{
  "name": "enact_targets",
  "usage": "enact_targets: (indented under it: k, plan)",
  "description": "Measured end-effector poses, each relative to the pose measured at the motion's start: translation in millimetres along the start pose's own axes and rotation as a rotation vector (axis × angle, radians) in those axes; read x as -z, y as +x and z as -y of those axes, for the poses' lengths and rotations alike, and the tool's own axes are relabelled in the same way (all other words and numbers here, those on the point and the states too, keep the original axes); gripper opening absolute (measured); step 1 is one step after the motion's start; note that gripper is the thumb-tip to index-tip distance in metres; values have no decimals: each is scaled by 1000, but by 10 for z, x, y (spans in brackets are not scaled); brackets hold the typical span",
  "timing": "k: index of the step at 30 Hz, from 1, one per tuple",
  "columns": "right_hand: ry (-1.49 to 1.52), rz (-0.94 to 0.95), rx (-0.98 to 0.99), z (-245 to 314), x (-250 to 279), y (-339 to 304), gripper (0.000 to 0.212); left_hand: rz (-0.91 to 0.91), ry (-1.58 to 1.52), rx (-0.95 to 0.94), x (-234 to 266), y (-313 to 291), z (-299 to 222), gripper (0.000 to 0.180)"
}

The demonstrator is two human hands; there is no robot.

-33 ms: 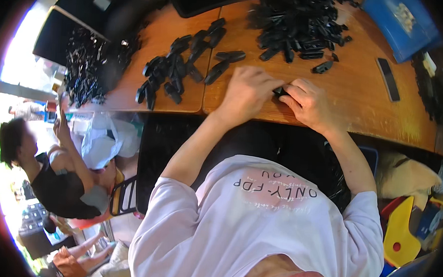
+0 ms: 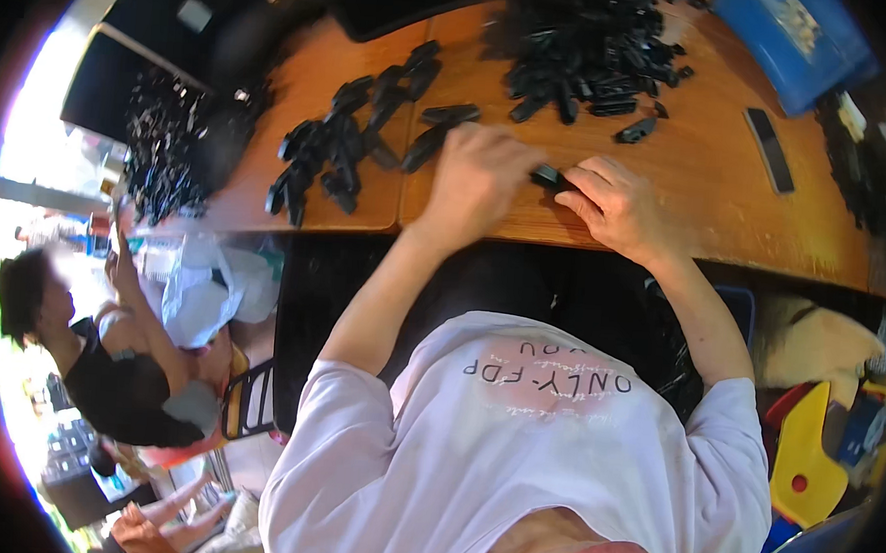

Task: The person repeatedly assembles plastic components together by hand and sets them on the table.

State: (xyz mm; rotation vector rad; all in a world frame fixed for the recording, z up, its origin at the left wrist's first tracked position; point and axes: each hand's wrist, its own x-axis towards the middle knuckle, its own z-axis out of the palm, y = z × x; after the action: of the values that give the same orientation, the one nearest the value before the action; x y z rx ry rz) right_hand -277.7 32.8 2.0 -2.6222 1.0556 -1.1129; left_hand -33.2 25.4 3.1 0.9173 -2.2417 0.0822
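Observation:
Near the front edge of the wooden table, my right hand (image 2: 612, 207) pinches one end of a small black plastic piece (image 2: 545, 177). Its exact kind does not show. My left hand (image 2: 480, 183) is beside the other end, its fingers curled downward and smeared by motion, so I cannot tell whether it grips anything. Just beyond that hand are two long black plastic pieces (image 2: 443, 116). More of them form a loose group (image 2: 335, 146) to the left. A large heap of black parts (image 2: 585, 59) lies at the far side, with one part (image 2: 635, 130) apart from it.
A dark phone-like slab (image 2: 769, 150) and a blue bin (image 2: 791, 49) are on the right of the table (image 2: 699, 180). Another heap of small black parts (image 2: 169, 142) lies by black boxes at the left. Beyond the table's left end a person (image 2: 108, 359) sits.
My left hand has drawn slightly left and down, away from my right fingers, exposing more of the black piece. My right hand stays nearly in place. The whole view has shifted slightly.

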Motion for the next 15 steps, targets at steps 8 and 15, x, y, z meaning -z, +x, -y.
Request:
enact_targets:
  k: [8, 15]
  plan:
    - [-140, -193, -370, -1280, 523, -431, 22, -52, 455, 356, 398, -451, 797, 35]
    - [-384, -103, -465, -1546, 392, -55, 23, -208, -96, 282, -72, 486, -50, 25]
